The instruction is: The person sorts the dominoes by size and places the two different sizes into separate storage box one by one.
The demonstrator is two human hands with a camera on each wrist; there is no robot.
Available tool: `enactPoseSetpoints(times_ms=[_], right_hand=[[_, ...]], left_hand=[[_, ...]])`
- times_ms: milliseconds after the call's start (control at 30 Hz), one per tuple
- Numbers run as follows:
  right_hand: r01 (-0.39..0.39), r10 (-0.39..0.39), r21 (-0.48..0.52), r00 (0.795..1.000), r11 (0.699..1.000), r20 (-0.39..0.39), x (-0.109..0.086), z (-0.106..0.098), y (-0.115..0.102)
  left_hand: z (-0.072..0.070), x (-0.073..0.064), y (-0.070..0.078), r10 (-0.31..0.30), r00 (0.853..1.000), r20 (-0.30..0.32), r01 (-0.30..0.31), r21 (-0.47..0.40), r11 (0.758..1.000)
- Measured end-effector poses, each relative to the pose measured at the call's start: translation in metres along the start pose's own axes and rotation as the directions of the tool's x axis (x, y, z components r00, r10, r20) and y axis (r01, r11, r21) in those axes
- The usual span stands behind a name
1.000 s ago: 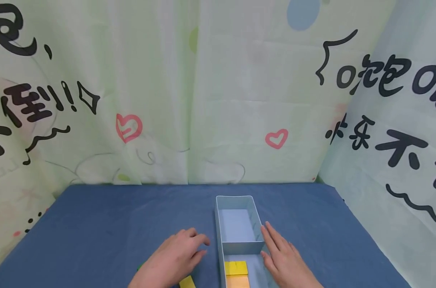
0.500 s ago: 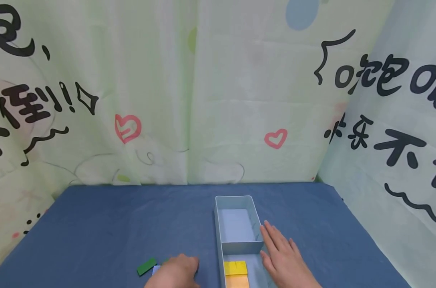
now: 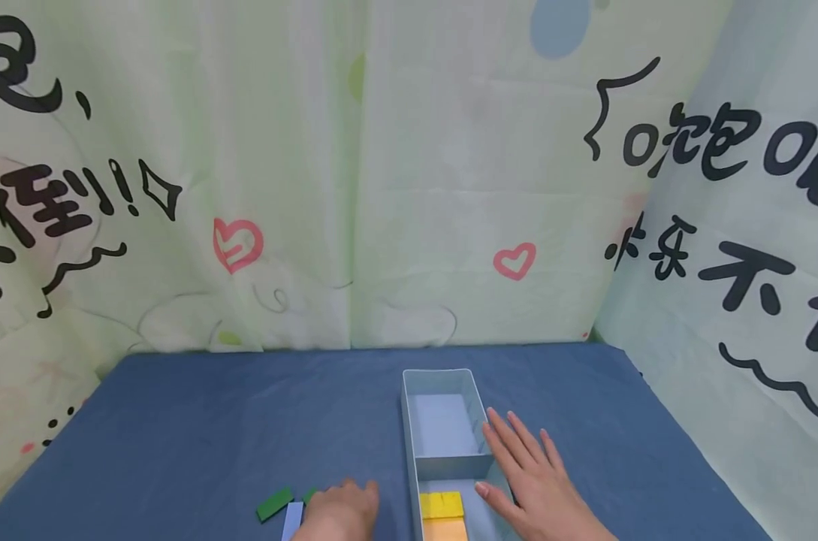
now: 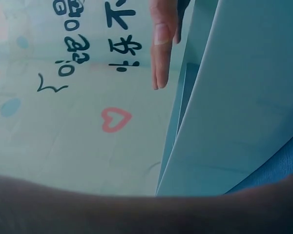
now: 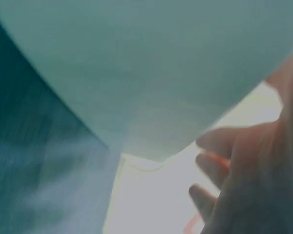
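Note:
A long pale-blue box [image 3: 449, 467] with a divider stands lengthwise on the table. In its near compartment lie a yellow block [image 3: 441, 505] and a peach-orange block [image 3: 444, 530] along the left wall. My right hand [image 3: 537, 481] is spread with straight fingers over the box's right rim; the right wrist view shows its fingers [image 5: 217, 141] by the box wall. Left of the box, my left hand [image 3: 341, 512] is low over the table, back up, its fingertips hidden. Beside it lie a green block [image 3: 274, 505], a light-blue block [image 3: 291, 521] and another, partly covered green block [image 3: 309, 495].
A dark blue cloth [image 3: 233, 421] covers the table. Pale printed curtains [image 3: 300, 180] with hearts and black lettering hang behind and at both sides. The box's far compartment [image 3: 442, 424] shows its bare floor.
My left hand has drawn back and down toward the near table edge, uncovering the green and light-blue blocks and covering a loose yellow block. The right hand's fingers have spread wider over the rim.

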State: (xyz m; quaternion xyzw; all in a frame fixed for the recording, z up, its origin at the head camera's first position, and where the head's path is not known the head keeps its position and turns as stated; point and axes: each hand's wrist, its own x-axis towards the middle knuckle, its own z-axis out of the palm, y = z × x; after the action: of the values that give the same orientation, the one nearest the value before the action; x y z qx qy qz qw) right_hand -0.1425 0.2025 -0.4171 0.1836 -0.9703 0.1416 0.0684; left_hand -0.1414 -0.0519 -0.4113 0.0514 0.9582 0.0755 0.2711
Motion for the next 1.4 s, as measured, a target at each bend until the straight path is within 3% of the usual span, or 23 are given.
enactPoseSetpoints(times_ms=[333, 700, 900, 1067, 1400], right_hand=[[0.137, -0.14, 0.109, 0.99, 0.985, 0.022, 0.001, 0.01, 0.017], [0.294, -0.297, -0.047, 0.95, 0.955, -0.096, 0.004, 0.012, 0.022], [0.34, -0.348, -0.08, 0.931, 0.937, -0.109, 0.004, 0.013, 0.024], [0.371, -0.374, -0.049, 0.917, 0.927, -0.136, 0.005, 0.014, 0.025], [0.327, -0.323, 0.022, 0.941, 0.945, -0.101, 0.004, 0.017, 0.024]], left_hand=[[0.003, 0.002, 0.001, 0.007, 1.0, -0.015, -0.006, 0.037, 0.999], [0.008, 0.005, 0.007, -0.033, 0.999, -0.044, 0.036, 0.076, 0.996], [0.011, 0.006, 0.01, -0.039, 0.998, -0.039, 0.043, 0.112, 0.993], [0.01, 0.006, 0.009, -0.019, 0.999, -0.04, 0.023, 0.123, 0.992], [0.002, 0.002, -0.003, 0.062, 0.998, 0.023, -0.064, 0.058, 0.996]])
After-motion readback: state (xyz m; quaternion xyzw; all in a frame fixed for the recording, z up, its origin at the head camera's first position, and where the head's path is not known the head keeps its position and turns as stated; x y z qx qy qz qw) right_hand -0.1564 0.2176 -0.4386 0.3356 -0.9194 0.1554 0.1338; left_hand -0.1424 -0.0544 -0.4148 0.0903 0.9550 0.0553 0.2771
